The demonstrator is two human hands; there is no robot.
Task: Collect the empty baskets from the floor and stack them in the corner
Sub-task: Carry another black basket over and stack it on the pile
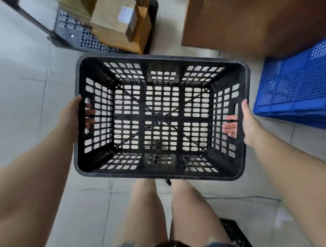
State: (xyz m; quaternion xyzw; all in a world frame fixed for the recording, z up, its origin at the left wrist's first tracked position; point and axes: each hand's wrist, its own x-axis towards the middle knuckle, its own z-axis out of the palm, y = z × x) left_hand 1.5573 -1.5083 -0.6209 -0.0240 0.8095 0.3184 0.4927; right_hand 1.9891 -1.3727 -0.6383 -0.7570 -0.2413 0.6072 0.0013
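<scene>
An empty black plastic basket [166, 176] with slotted walls and floor hangs level in front of me, above the tiled floor. My left hand [72, 118] grips its left end, fingers poking through the handle slot. My right hand [247, 123] grips the right end the same way, fingertips showing inside the basket. Through the slotted bottom I see pale floor tiles.
Blue perforated crates [295, 97] are stacked at the right. A grey perforated basket [74, 34] with cardboard boxes [116, 22] stands at the top left. Brown wooden furniture [256, 16] fills the top right. Another black basket [236, 234] lies by my right leg.
</scene>
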